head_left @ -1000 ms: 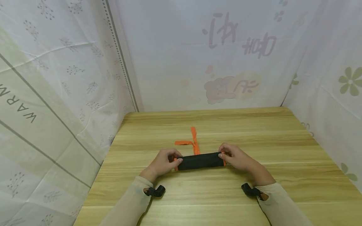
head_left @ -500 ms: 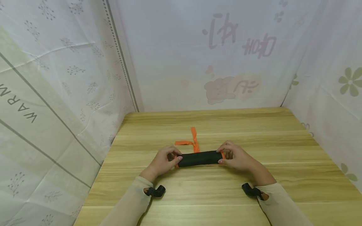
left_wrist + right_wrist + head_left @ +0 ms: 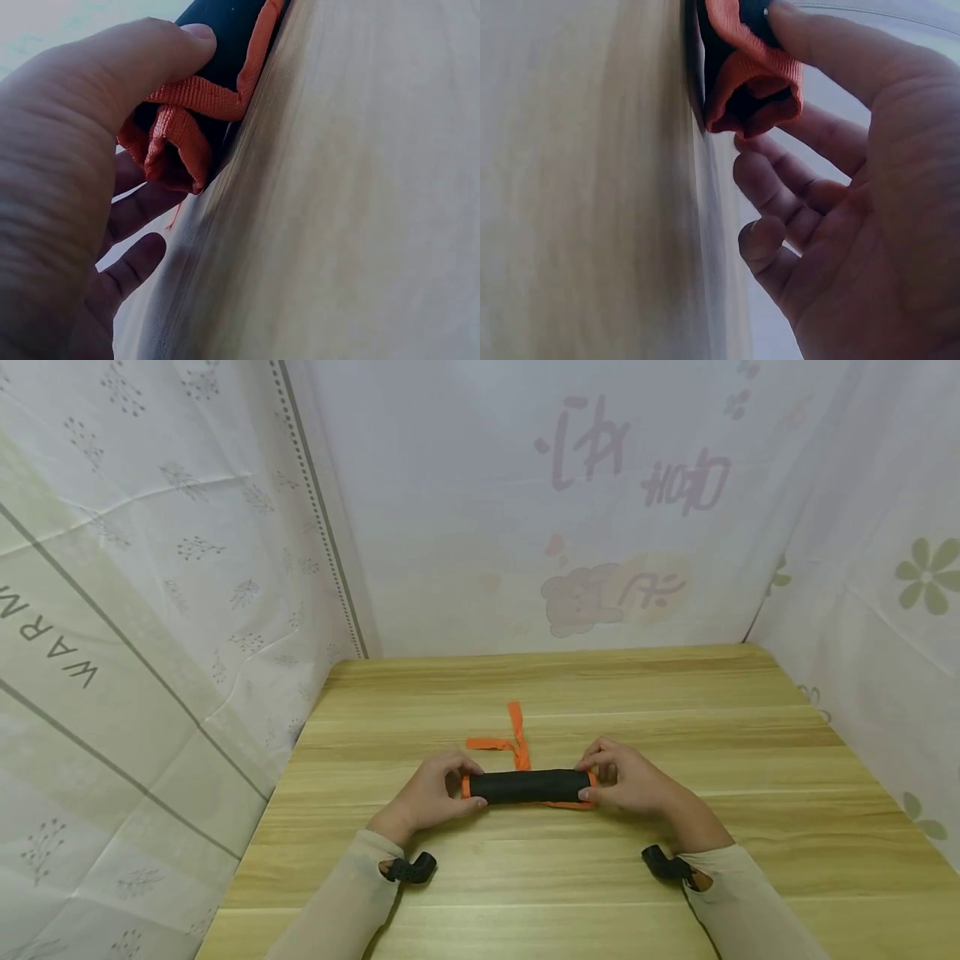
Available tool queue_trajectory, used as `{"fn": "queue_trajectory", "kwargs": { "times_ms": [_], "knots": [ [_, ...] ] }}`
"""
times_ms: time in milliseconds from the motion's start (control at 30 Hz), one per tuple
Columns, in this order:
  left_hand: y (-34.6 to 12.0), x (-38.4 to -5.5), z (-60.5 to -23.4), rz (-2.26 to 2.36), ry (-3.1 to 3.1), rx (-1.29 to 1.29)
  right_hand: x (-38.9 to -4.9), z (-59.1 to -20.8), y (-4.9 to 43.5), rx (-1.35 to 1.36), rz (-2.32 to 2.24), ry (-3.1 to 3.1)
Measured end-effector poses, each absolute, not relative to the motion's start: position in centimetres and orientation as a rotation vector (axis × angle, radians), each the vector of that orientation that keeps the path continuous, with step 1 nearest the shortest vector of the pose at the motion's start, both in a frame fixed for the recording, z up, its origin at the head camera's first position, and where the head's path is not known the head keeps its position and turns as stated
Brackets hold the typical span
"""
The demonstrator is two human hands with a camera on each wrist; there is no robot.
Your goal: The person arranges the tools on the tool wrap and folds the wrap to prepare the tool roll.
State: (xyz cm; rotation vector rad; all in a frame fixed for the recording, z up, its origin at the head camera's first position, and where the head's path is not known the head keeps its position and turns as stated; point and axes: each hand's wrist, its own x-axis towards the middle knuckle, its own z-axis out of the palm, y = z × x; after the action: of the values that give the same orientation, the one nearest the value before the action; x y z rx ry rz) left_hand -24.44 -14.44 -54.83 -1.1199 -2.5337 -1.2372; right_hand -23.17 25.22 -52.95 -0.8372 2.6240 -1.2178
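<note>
A rolled-up black cloth [image 3: 528, 786] with orange edging lies crosswise on the table in the head view. My left hand [image 3: 431, 789] holds its left end, thumb on the near side and fingers behind. At the other end, my right hand [image 3: 633, 779] grips it the same way. Orange ties [image 3: 518, 745] stretch from behind the roll towards the far side, split into two tails. In the left wrist view, orange trim [image 3: 201, 97] borders the coiled end beneath my thumb. The right wrist view shows the roll's folded orange end [image 3: 754, 56] between thumb and fingers.
The wood-grain table [image 3: 525, 877] reaches back to a pale printed curtain [image 3: 465, 510]. More curtains hang along its left and right sides. Black wrist mounts [image 3: 412, 867] sit at both sleeve cuffs.
The roll shifted slightly away, then back a little, and now lies straighter. An orange edge shows under its near right side. My left thumb has moved lower on the roll.
</note>
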Motion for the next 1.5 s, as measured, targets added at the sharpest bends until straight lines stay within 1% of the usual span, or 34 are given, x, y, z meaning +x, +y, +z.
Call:
{"fn": "queue_trajectory", "kwargs": {
  "times_ms": [333,700,1033,1367,1500],
  "knots": [
    [-14.5,-24.0,-54.4,-1.249,-2.581,-1.09,-23.2,-52.6,25.2,-0.863,-1.189,2.587],
    [-14.4,-23.9,-54.3,-1.276,-2.62,-1.052,-23.1,-52.6,24.9,-0.804,-1.136,2.621],
    [-14.5,-23.6,-54.5,-1.348,-2.62,-1.041,-23.1,-52.5,24.9,-0.805,-1.125,2.654],
    [-14.6,-23.6,-55.0,-1.496,-2.614,-1.031,-23.2,-53.4,25.9,-0.861,-1.24,2.561],
    [-14.6,-23.6,-54.9,-1.543,-2.592,-1.003,-23.4,-54.0,26.7,-0.827,-1.316,2.481]
  ]
}}
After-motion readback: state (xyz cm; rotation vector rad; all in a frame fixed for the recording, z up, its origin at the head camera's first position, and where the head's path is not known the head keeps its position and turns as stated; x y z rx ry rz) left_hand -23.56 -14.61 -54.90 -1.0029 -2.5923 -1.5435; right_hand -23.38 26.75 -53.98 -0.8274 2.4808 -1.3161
